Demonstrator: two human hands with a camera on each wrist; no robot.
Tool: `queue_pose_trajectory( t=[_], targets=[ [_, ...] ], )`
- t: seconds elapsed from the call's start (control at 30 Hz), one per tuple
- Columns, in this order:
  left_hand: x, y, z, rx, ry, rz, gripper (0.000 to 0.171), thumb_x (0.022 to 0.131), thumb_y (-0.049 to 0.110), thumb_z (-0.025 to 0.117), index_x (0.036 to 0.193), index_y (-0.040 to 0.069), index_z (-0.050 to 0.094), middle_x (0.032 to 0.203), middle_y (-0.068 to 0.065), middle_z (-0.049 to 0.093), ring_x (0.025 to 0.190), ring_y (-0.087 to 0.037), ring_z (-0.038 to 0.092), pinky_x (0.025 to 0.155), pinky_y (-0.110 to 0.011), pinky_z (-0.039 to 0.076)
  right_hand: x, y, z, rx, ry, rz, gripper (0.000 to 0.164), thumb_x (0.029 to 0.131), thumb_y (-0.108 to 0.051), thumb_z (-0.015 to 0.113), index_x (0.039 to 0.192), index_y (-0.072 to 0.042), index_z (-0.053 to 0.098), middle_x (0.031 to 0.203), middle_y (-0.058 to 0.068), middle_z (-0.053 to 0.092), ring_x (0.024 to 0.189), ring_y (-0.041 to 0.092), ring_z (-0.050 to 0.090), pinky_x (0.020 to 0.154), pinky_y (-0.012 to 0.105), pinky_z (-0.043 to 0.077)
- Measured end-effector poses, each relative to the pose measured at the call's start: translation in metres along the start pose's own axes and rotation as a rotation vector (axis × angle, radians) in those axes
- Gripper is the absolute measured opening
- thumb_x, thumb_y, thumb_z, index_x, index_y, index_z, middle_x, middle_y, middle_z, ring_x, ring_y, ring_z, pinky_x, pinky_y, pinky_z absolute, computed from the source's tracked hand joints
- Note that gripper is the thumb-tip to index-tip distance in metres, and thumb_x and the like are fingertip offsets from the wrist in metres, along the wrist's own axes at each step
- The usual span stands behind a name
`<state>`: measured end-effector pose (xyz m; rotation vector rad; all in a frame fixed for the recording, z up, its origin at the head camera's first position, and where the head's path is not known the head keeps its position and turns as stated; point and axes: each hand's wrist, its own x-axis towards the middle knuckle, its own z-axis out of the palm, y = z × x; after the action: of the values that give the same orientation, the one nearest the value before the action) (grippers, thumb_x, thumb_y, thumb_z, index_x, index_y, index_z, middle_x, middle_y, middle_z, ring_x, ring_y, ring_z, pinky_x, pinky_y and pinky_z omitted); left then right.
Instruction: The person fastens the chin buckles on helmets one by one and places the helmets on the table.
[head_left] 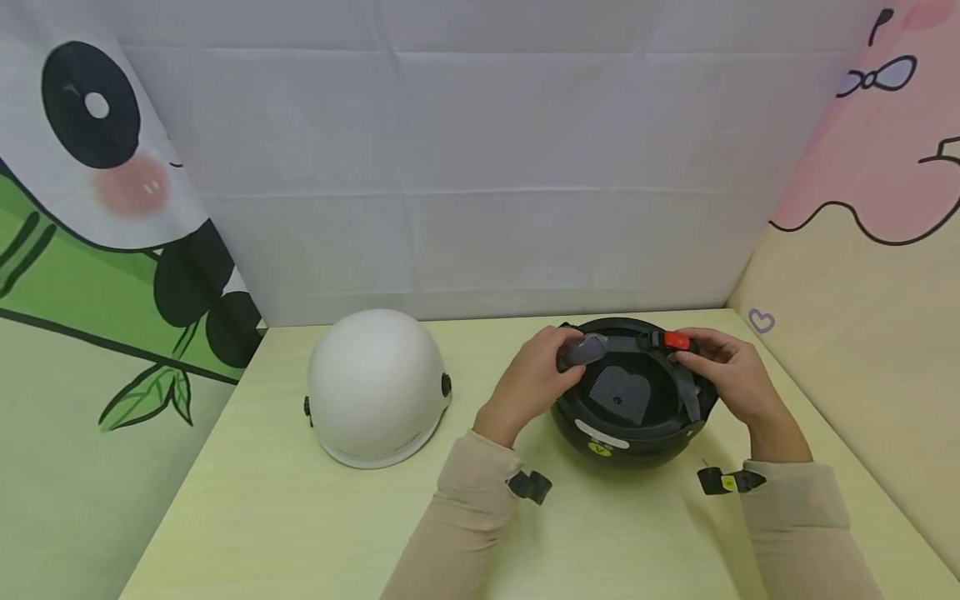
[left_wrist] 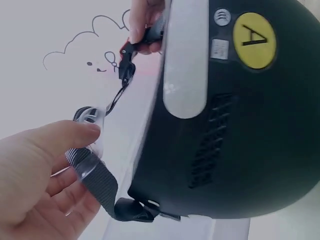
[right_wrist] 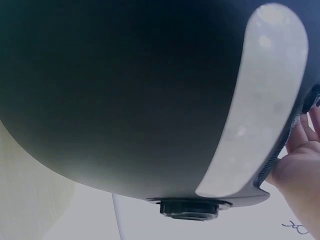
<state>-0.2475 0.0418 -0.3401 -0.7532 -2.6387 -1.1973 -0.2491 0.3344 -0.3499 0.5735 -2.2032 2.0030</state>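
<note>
A black helmet [head_left: 637,450] lies upside down on the table, its inside facing up. My left hand [head_left: 528,383] pinches the grey chin strap [left_wrist: 102,187] near a clear plastic piece [left_wrist: 95,132], thumb on top. At the other end of the strap, my right hand [head_left: 731,375] pinches the red-and-black buckle [head_left: 677,340] between thumb and fingers. The strap stretches across the helmet's opening between both hands. In the right wrist view the helmet shell hides most of that hand and the buckle.
To the left, a white helmet [head_left: 375,383] stands dome up on the pale yellow table [head_left: 247,500]. A grey-white cloth wall [head_left: 480,167] rises behind the table. Cartoon-printed panels flank it on the left and right.
</note>
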Motion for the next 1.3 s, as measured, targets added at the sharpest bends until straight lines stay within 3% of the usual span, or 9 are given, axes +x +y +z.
queue_pose_trajectory(
  t=[0.17, 0.4, 0.5, 0.67, 0.77, 0.97, 1.3],
  targets=[
    [0.006, 0.005, 0.003, -0.027, 0.068, 0.018, 0.042, 0.091, 0.016, 0.071, 0.130, 0.007, 0.059, 0.122, -0.005, 0.059, 0.109, -0.016, 0.056, 0.092, -0.026, 0.044, 0.000, 0.000, 0.003, -0.066, 0.019, 0.018, 0.029, 0.090, 0.005, 0.065, 0.114, -0.012, 0.071, 0.096, -0.004, 0.068, 0.081, 0.007, 0.065, 0.066, 0.018, 0.051],
    [0.019, 0.009, 0.019, -0.122, 0.143, 0.000, 0.043, 0.095, 0.019, 0.066, 0.135, 0.008, 0.055, 0.127, -0.007, 0.055, 0.114, -0.018, 0.054, 0.093, -0.028, 0.045, 0.000, 0.000, 0.011, -0.186, 0.061, 0.016, 0.027, 0.090, 0.000, 0.069, 0.115, -0.009, 0.069, 0.097, -0.007, 0.066, 0.083, 0.007, 0.063, 0.071, 0.018, 0.049],
    [0.023, 0.012, 0.026, -0.127, 0.147, 0.009, 0.042, 0.097, 0.018, 0.063, 0.137, 0.008, 0.053, 0.129, -0.007, 0.052, 0.117, -0.019, 0.053, 0.095, -0.028, 0.043, 0.001, 0.001, 0.013, -0.255, 0.069, 0.015, 0.027, 0.091, -0.003, 0.069, 0.117, -0.008, 0.067, 0.099, -0.009, 0.066, 0.086, 0.006, 0.062, 0.074, 0.017, 0.049],
    [0.028, 0.016, 0.037, -0.137, 0.128, 0.057, 0.043, 0.098, 0.015, 0.060, 0.139, 0.008, 0.050, 0.133, -0.008, 0.048, 0.121, -0.017, 0.050, 0.099, -0.025, 0.039, 0.001, 0.001, 0.016, -0.290, 0.083, 0.024, 0.028, 0.091, -0.005, 0.069, 0.118, -0.005, 0.065, 0.100, -0.010, 0.065, 0.087, 0.007, 0.061, 0.075, 0.017, 0.048],
    [0.029, 0.019, 0.042, -0.133, 0.105, 0.053, 0.044, 0.098, 0.015, 0.060, 0.140, 0.007, 0.048, 0.135, -0.009, 0.047, 0.122, -0.015, 0.050, 0.099, -0.024, 0.039, 0.001, 0.001, 0.017, -0.307, 0.088, 0.025, 0.029, 0.091, -0.004, 0.069, 0.119, -0.002, 0.064, 0.100, -0.010, 0.064, 0.087, 0.007, 0.060, 0.075, 0.016, 0.048],
    [0.028, 0.022, 0.048, -0.022, 0.065, -0.005, 0.047, 0.097, 0.021, 0.062, 0.141, 0.008, 0.049, 0.133, -0.008, 0.050, 0.119, -0.013, 0.052, 0.097, -0.023, 0.041, 0.001, 0.003, 0.018, -0.333, 0.087, 0.035, 0.034, 0.091, -0.005, 0.069, 0.121, 0.007, 0.059, 0.100, -0.009, 0.063, 0.088, 0.007, 0.059, 0.075, 0.016, 0.047],
    [0.028, 0.025, 0.055, 0.221, -0.013, -0.083, 0.051, 0.095, 0.034, 0.065, 0.138, 0.011, 0.053, 0.124, -0.002, 0.058, 0.108, -0.010, 0.058, 0.089, -0.023, 0.046, 0.004, 0.007, 0.018, -0.383, 0.056, 0.045, 0.036, 0.092, -0.009, 0.068, 0.124, 0.007, 0.059, 0.101, -0.005, 0.063, 0.087, 0.007, 0.059, 0.074, 0.017, 0.048]
  ],
)
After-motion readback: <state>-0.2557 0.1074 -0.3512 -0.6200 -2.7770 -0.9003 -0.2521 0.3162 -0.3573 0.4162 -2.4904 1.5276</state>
